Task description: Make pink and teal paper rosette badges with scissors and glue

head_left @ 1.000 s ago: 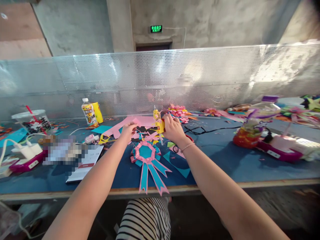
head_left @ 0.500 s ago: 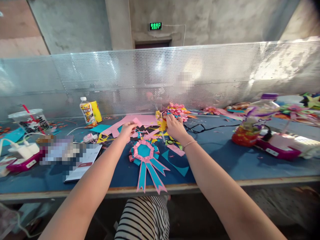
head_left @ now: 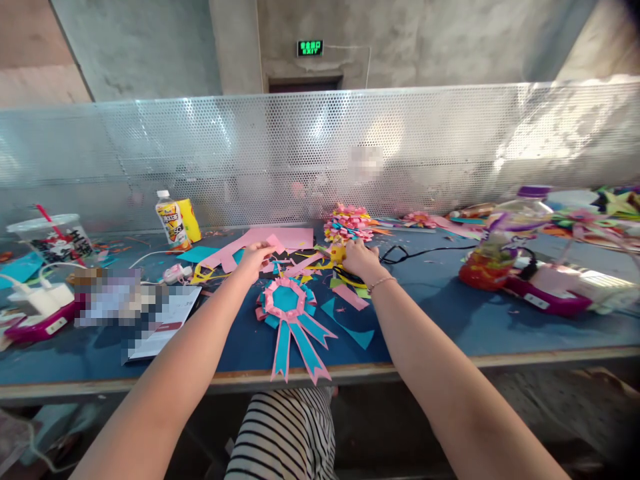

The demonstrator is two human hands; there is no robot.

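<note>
My left hand [head_left: 259, 259] is closed in a pinch on a small pink paper piece [head_left: 275, 243], above the scraps left of centre. My right hand [head_left: 363, 261] is closed around a yellow glue gun [head_left: 338, 253], low over the table; the hand hides much of the tool, and a black cord [head_left: 400, 253] runs off to the right. Between my forearms lies a pink and blue paper rosette [head_left: 285, 299] with three notched tails towards the table's front edge. A pile of pink paper flowers [head_left: 349, 223] sits just behind my right hand.
Pink sheets [head_left: 280, 238] and cut scraps lie beyond the rosette. To the left are a drink bottle [head_left: 171, 220], a lidded cup [head_left: 53, 240], a notebook [head_left: 167, 327] and a power strip [head_left: 45, 325]. A purple-capped bottle [head_left: 493, 257] stands right. Perforated metal panels [head_left: 225, 160] border the back.
My right hand has lowered the glue gun and turned it from upright to lying flatter, moving slightly right. My left hand keeps the pink piece in nearly the same place.
</note>
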